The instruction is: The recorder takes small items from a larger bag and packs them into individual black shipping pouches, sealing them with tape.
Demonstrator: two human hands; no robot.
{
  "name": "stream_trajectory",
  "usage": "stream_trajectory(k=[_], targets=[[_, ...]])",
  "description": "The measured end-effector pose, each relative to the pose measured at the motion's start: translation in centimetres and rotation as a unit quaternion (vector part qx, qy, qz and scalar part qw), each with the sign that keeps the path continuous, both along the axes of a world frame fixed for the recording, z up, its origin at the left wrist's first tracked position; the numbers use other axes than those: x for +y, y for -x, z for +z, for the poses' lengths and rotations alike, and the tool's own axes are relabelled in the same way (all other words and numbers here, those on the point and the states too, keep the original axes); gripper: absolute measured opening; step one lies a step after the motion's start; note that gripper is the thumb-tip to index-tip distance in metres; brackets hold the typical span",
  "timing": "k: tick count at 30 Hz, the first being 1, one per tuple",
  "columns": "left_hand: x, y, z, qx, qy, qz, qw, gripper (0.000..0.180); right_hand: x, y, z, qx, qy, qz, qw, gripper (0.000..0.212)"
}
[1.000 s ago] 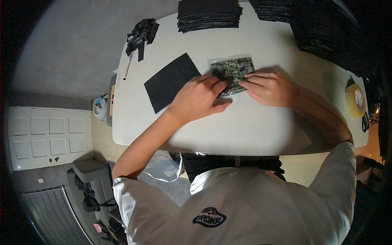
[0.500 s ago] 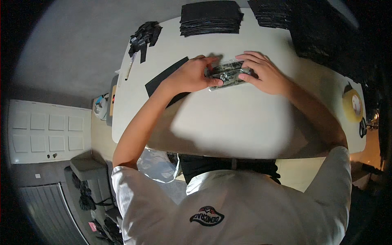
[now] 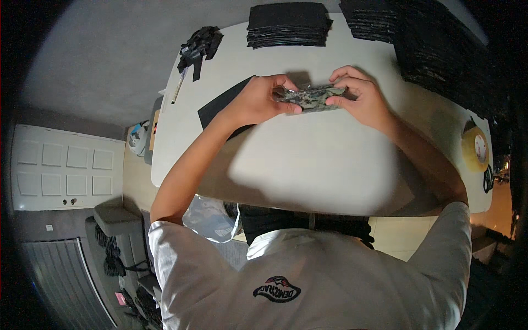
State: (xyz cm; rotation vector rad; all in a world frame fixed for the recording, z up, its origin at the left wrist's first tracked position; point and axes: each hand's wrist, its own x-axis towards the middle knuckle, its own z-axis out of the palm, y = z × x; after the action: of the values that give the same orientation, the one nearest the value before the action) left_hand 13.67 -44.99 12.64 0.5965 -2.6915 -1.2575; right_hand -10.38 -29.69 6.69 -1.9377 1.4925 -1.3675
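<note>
A clear plastic packet (image 3: 312, 100) with dark, green-grey patterned contents is held lengthwise above the white table (image 3: 308, 159). My left hand (image 3: 263, 99) grips its left end, thumb along the near side. My right hand (image 3: 357, 96) pinches the right end between thumb and fingers. What exactly is inside the clear film I cannot make out. A flat black sheet or bag (image 3: 223, 107) lies on the table, partly under my left hand and forearm.
Stacks of flat black bags (image 3: 287, 25) stand at the far edge, with more black material (image 3: 434, 49) at the far right. A heap of black strips (image 3: 199, 47) and a pen (image 3: 177, 87) lie far left. A tape roll (image 3: 475, 148) and scissors (image 3: 488, 180) sit right.
Both hands have closed around the packet's ends. The packet has been tilted or folded, so its contents look narrower, and the right hand has shifted slightly right.
</note>
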Motion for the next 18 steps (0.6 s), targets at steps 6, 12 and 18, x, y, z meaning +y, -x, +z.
stream_trajectory(k=[6,12,18], targets=[[0.1,-0.5,0.5,0.084,-0.049,0.036,0.995,0.035,-0.6,0.0,-1.5,-0.232,-0.134,0.04,0.963,0.026],[0.1,-0.8,0.7,0.064,0.103,0.032,0.992,0.034,-0.7,0.2,-0.7,-0.255,-0.154,0.058,0.953,0.037],[-2.8,-2.5,-0.8,0.2,0.09,0.115,0.969,0.036,-0.6,1.1,-1.3,-0.17,-0.142,0.013,0.975,0.033]])
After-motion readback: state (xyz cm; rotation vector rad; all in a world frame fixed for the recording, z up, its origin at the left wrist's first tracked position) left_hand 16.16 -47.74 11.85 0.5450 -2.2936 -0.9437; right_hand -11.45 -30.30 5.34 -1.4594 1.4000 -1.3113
